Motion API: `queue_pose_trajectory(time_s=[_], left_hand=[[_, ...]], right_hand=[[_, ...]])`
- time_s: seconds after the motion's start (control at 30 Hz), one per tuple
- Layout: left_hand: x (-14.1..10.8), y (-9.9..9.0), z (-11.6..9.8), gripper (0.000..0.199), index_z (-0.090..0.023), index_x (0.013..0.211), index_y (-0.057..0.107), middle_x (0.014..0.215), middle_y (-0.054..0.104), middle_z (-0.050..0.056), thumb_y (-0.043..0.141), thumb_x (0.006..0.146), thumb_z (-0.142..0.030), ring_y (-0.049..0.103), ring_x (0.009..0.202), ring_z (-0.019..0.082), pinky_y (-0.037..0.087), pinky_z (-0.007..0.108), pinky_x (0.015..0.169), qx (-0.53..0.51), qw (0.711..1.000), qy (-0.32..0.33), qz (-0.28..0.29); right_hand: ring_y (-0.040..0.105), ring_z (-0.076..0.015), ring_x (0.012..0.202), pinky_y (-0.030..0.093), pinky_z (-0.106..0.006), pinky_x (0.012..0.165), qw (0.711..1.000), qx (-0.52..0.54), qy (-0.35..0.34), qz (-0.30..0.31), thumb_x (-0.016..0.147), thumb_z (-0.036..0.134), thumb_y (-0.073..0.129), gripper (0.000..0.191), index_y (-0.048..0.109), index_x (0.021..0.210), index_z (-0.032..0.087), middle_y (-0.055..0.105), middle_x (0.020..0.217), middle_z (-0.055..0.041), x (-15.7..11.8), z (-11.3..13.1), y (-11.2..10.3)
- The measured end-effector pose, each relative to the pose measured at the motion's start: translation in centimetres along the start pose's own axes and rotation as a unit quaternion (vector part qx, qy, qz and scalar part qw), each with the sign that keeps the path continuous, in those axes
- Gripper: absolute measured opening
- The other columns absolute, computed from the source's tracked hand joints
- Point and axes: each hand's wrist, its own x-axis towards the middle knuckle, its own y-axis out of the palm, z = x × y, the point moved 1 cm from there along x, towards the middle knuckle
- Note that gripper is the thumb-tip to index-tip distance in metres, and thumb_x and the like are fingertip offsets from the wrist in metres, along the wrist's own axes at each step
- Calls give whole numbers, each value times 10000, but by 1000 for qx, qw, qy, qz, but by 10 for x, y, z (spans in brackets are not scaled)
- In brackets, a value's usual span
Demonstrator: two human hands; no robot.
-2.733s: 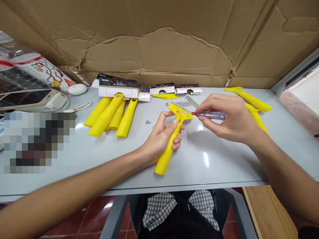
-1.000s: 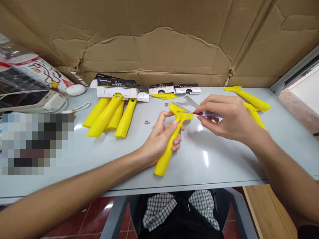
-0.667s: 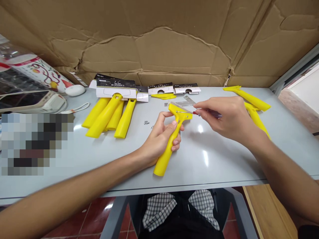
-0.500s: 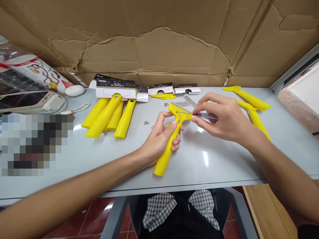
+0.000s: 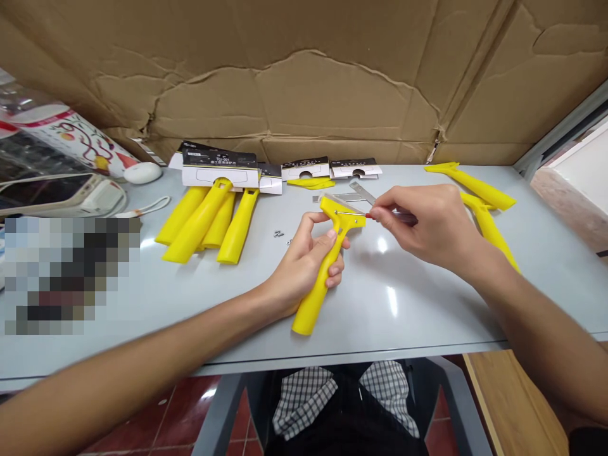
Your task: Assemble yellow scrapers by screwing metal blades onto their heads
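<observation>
Left hand [image 5: 310, 258] wraps around the handle of a yellow scraper [image 5: 316, 301], held over the near part of a grey counter [image 5: 199, 307]. Right hand [image 5: 425, 218] pinches a screwdriver [image 5: 369, 215], its shaft running across the scraper's head. Loose screws [image 5: 278, 234] lie left of the scraper; carded handles [image 5: 204, 221] lie farther left. Two bare yellow handles [image 5: 487, 196] lie at right.

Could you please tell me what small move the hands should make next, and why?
I would suggest the right hand give the screwdriver a small turn while the left hand steadies the yellow scraper, since the screwdriver's tip appears to meet the left-end screw on that scraper.
</observation>
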Motion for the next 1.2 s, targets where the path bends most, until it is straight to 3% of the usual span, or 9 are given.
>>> queue_pose_trajectory(time_s=[0.1,0.17,0.3,0.6,0.67,0.83,1.0,1.2], left_hand=[[0,0,0,295,-306,1173,407,1027,649,12,659,1027,-345,492,534,53,393,180,450,-5,1000,-2,1],[0,0,0,278,-304,1171,403,1028,650,13,644,1034,-330,492,536,52,391,179,452,-6,1000,-4,0],[1,0,-1,246,-298,1168,399,987,643,2,612,1046,-302,479,531,51,390,174,449,-3,1000,-3,-2],[0,1,-2,253,-298,1169,404,982,642,3,623,1044,-308,481,529,53,390,172,447,-3,1000,-11,-6],[0,0,-2,256,-296,1171,407,997,646,9,628,1043,-315,484,528,53,393,176,446,0,1000,-8,-6],[1,0,-1,251,-297,1175,407,1001,652,12,622,1046,-312,481,529,52,390,175,452,-3,1000,-8,-7],[0,1,-1,239,-291,1167,409,1000,651,14,615,1048,-301,477,530,50,388,174,451,-7,1000,-6,-7],[-1,1,-2,255,-293,1172,408,1011,650,13,627,1043,-314,484,530,49,390,176,449,1,1000,-6,-6]], right_hand=[[604,-143,666,466,-315,612,1000,18,-3,24,944,225,720,38,693,966,210,719,1026,-63,0,2,-2],[626,-150,708,480,-313,618,999,33,-10,25,929,168,690,84,692,1000,212,703,1099,-78,0,3,-4],[659,-161,704,502,-315,633,999,47,-25,0,940,101,633,146,687,975,232,739,946,-27,2,4,-7],[640,-158,617,486,-329,634,999,-22,-18,-45,1016,206,648,138,682,888,242,733,775,6,2,4,-3],[636,-160,641,491,-326,645,999,-18,-16,-40,1016,230,652,123,680,896,234,715,786,-2,2,3,-3],[620,-157,710,512,-322,620,999,39,-23,0,944,200,691,50,694,989,222,693,1056,-65,1,3,-5],[645,-164,722,509,-312,621,998,48,-43,-16,953,94,641,150,689,942,236,709,920,-28,2,5,-7],[659,-183,717,508,-338,663,999,10,-23,-24,1007,202,646,119,665,898,246,723,850,-18,2,4,-6]])
